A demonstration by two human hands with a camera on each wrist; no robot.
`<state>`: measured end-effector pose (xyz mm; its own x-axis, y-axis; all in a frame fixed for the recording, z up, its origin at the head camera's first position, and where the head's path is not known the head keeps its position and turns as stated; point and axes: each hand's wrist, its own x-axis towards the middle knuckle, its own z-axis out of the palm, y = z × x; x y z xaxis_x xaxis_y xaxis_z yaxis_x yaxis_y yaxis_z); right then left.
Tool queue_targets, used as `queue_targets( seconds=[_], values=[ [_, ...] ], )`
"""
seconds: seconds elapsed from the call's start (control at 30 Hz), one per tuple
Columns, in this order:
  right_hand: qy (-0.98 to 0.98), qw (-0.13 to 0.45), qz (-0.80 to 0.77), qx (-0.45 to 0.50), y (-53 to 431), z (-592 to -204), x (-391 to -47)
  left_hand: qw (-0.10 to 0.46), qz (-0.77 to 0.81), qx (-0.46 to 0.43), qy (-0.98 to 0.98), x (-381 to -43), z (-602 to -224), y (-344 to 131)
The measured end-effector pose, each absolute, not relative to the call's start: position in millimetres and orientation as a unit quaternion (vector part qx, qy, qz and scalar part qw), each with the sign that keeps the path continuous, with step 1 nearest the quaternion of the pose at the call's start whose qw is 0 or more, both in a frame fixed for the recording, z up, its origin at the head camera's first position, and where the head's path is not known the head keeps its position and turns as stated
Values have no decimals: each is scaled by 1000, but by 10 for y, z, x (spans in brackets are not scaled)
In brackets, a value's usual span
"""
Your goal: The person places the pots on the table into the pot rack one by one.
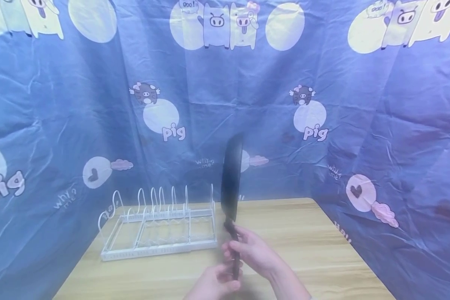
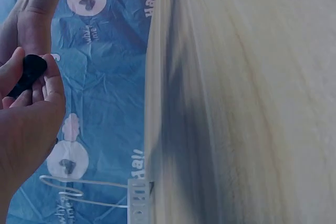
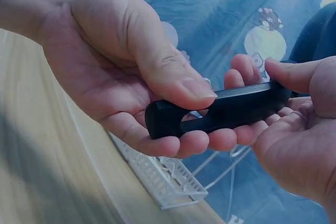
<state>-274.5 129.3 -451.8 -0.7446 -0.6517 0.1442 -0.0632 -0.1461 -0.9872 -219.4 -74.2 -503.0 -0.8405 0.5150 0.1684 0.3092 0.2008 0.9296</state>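
Observation:
A black frying pan (image 1: pixel 231 179) stands upright in the air, seen nearly edge-on in the head view, its handle pointing down toward me. My left hand (image 1: pixel 215 283) grips the handle's lower end, thumb over it and fingers underneath. Higher up, close to the pan body, my right hand (image 1: pixel 256 252) holds the same handle between thumb and fingers. In the right wrist view the handle (image 3: pixel 241 106) shows a slot near its end. To the left of the pan, a white wire rack (image 1: pixel 153 251) with upright loops sits on the table.
The light wood-grain table (image 1: pixel 303 250) runs back to a blue curtain (image 1: pixel 247 83) printed with cartoon pigs, which encloses the back and both sides. Tall wire loops rise from the rack's back and left end.

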Motion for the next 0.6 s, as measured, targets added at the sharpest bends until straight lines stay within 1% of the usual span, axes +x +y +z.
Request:
queue_targets(
  seconds=[0.3, 0.6],
  values=[
    [617, 241, -684, -305, 1051, -4404, -2710, 101, 638, 245, 723, -2090, -5046, -878],
    [623, 248, -662, -335, 932, -4376, -2761, 104, 673, 200, 705, -1972, -5015, -935]
  ],
)
